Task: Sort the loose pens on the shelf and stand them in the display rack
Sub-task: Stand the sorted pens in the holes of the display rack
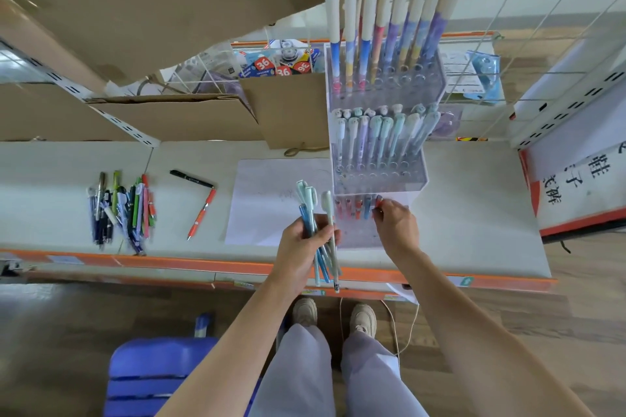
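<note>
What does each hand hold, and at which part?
The left hand grips a bundle of pens around mid-barrel. The right hand pinches the top of a pen in the display rack.

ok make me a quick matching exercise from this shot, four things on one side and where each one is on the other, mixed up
1. bundle of pale blue and mint pens
2. red-capped pen
3. black pen
4. pile of mixed coloured pens

a. alone on the white shelf, beside an orange pen
b. far left of the shelf
c. gripped in the left hand
d. pinched by the right hand at the clear rack's lowest tier

1-c, 2-d, 3-a, 4-b
</note>
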